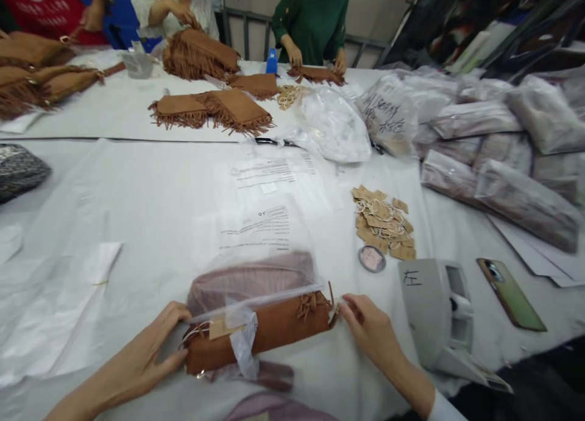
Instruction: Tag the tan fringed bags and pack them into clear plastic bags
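Brown bag (287, 328) spans the frame's lower centre, left fingers (177, 311) grasping one end, right fingers (351, 303) pinching the other, seemingly to steady it.

Left grip (155, 342) curved, right grip (371, 331) narrower

Green phone (512, 295) — near white papers (535, 255).

The person's left hand (153, 348) holds one end of a brown fringed bag (292, 323), and the right hand (368, 323) is at its other end. Paper tags (384, 223) and a phone (514, 299) lie to the right.
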Demonstrator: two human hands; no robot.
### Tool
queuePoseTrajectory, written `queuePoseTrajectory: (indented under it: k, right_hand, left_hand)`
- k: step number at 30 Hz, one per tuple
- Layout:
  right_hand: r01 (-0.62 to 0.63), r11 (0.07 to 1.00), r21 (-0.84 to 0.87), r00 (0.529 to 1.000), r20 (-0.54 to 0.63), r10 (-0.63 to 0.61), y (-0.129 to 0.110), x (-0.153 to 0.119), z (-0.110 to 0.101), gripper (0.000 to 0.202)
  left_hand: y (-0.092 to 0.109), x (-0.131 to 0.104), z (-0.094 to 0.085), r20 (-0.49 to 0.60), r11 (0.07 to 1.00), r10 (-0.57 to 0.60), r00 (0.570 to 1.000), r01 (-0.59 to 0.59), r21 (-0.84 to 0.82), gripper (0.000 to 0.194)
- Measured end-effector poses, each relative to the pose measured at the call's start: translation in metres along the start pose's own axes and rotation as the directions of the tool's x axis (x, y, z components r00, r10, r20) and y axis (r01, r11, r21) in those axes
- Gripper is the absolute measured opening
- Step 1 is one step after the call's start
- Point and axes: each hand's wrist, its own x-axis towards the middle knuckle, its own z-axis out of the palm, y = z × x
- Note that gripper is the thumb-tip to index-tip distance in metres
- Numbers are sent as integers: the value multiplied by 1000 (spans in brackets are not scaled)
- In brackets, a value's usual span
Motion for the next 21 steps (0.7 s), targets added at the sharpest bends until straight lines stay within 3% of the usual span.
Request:
queuePoseTrajectory:
  k: [1, 3, 7, 10, 14, 17, 19, 21]
  right_hand:
    - [-120, 993, 20, 993, -18, 121, -3, -6, 7, 31]
    - [-248, 966, 74, 968, -25, 250, -9, -12, 20, 32]
    - [-322, 907, 272, 945, 38, 324, -21, -10, 25, 33]
    - [-284, 879, 382, 959, 94, 269, -26, -1, 19, 38]
    - [-35, 957, 289, 999, 23, 30, -26, 29, 19, 39]
    - [126, 944, 305, 990, 16, -138, -22, 58, 26, 33]
    - [125, 931, 343, 990, 19, -139, -22, 72, 30, 28]
    - [33, 927, 374, 998, 43, -53, -25, 77, 32, 24]
  left_hand:
    - [0, 0, 3, -28, 1000, -5, 1000, 5, -1, 27]
    - [-1, 1, 12, -88, 1000, -17, 996, 16, -3, 19]
    - [-4, 4, 32, -229, 1000, -26, 973, 23, -14, 17]
    - [-6, 2, 38, -287, 1000, -11, 958, 3, -29, 16]
    - [-14, -3, 36, -305, 997, 73, 950, -81, -12, 22]
    - [-23, 4, 36, -329, 992, 120, 937, -103, 68, 21]
    - [-29, 13, 38, -386, 985, 145, 911, -94, 147, 17]
    - [-31, 20, 44, -453, 973, 182, 873, -93, 211, 15]
